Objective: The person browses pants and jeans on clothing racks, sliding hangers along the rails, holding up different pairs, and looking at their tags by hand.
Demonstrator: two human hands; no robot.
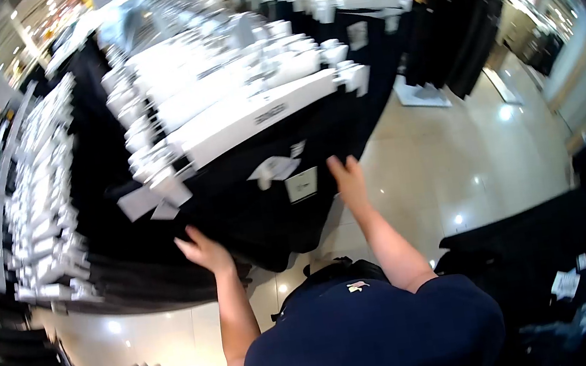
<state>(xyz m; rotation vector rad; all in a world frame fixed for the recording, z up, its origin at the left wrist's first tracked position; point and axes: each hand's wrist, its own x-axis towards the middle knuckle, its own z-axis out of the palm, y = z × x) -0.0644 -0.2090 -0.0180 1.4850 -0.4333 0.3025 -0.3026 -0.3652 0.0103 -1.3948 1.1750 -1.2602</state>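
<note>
A pair of black trousers (259,209) hangs at the front of a rack on a white hanger (262,117) with dark lettering. A white square tag (302,185) and crumpled white labels (278,168) show on its front. My left hand (204,251) is at the left side of the black cloth, thumb and fingers apart. On the opposite side, my right hand (349,179) is at the trousers' right edge with its fingers stretched upward. Whether either hand presses the cloth cannot be made out through the blur.
Many white hangers (45,208) with dark garments line a rack at the left. Black clothes (428,32) hang at the back right, and more dark garments (524,249) are near my right side. Shiny tiled floor (446,163) runs between racks.
</note>
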